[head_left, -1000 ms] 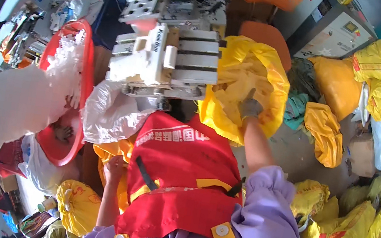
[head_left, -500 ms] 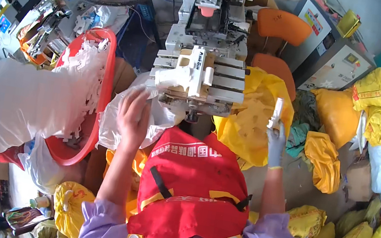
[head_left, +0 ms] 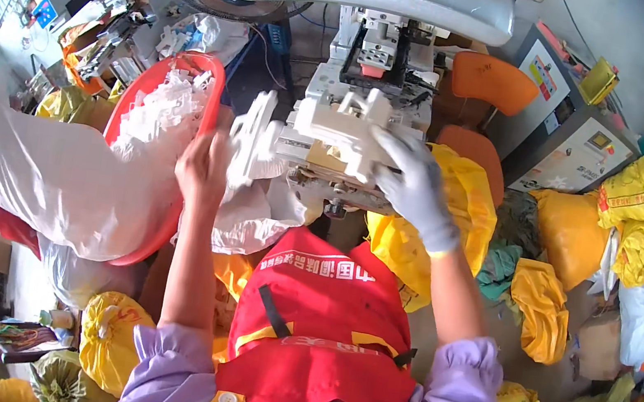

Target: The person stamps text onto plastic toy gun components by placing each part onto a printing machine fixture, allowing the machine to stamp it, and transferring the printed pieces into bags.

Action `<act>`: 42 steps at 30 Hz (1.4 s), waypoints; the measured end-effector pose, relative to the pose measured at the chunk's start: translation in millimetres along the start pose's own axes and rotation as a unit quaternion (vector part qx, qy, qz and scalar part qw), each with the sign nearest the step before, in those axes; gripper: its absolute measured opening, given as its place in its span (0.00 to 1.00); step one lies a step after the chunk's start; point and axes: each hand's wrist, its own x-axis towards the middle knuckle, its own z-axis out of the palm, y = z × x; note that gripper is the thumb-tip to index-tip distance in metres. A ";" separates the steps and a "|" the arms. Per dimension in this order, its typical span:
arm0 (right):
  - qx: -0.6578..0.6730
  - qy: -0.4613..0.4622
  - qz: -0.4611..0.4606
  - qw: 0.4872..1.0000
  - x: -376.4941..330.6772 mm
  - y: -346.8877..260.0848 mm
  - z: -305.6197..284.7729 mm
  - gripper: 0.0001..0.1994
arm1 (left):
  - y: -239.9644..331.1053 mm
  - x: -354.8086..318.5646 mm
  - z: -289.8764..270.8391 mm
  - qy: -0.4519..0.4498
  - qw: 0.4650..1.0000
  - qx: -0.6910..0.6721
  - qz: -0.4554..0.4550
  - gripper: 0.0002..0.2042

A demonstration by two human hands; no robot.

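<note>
My bare left hand [head_left: 205, 163], smeared by motion, has its fingers closed beside a white plastic toy gun part [head_left: 250, 140], which it seems to grip at the left side of the machine's fixture. Over the slatted machine bed [head_left: 296, 151], my right hand [head_left: 417, 189] in a pale grey glove grips another white toy gun part [head_left: 361, 136]. That part is blurred and sits on or just above the fixture; I cannot tell which. Above the bed, the machine head carries a pink pad [head_left: 372, 70].
Left of the machine stands a red basin [head_left: 216, 73] heaped with white plastic pieces [head_left: 165, 111]. A yellow bag [head_left: 462, 214] hangs at the right, below an orange chair [head_left: 494, 83]. White sheeting [head_left: 83, 182] covers the basin's near side. Yellow sacks [head_left: 564, 225] crowd the far right.
The toy gun part on the fixture has been lifted off to the left, beside my left hand. My right hand has swung inward from the right, bringing its white part over the fixture.
</note>
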 end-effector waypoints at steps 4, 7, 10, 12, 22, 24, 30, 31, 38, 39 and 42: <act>-0.079 -0.146 0.024 0.986 15.1 34.6 37.5 0.21 | -35.3 -74.9 -49.2 -0.062 0.993 0.065 -0.080 0.09; -0.109 -0.188 0.014 0.976 19.0 26.9 22.4 0.22 | -72.7 -146.4 -90.4 -0.091 0.984 0.105 -0.108 0.10; -0.169 -0.190 -0.045 0.966 19.8 22.1 19.1 0.21 | -85.9 -204.5 -123.4 -0.102 0.965 0.126 -0.204 0.12; -0.119 -0.208 -0.004 0.971 25.1 36.3 23.6 0.19 | -91.7 -226.4 -137.4 -0.133 0.947 0.161 -0.244 0.13; 0.019 -0.090 0.005 0.996 -21.7 50.6 -21.8 0.15 | -141.1 -281.0 -140.5 -0.167 0.905 0.260 -0.293 0.16; 0.018 -0.027 0.130 0.991 -55.3 66.1 -39.3 0.12 | -155.7 -295.3 -145.0 -0.181 0.905 0.251 -0.291 0.17; -0.057 -0.289 0.321 0.900 -217.6 167.0 -15.0 0.13 | -200.5 -313.5 -137.6 -0.193 0.923 0.289 -0.167 0.13; -0.058 -0.286 0.325 0.899 -257.0 190.8 -2.5 0.13 | -204.2 -309.9 -135.4 -0.227 0.912 0.292 -0.177 0.12; -0.292 -0.400 0.321 0.807 -294.6 191.7 31.1 0.19 | -181.9 -294.4 -113.1 -0.254 0.905 0.257 -0.227 0.12; -0.297 -0.383 0.288 0.826 -296.8 194.4 25.1 0.19 | -184.9 -293.3 -112.8 -0.284 0.895 0.261 -0.224 0.13; -0.194 -0.326 0.366 0.850 -272.9 191.6 6.1 0.19 | -176.0 -289.5 -111.0 -0.297 0.891 0.263 -0.220 0.13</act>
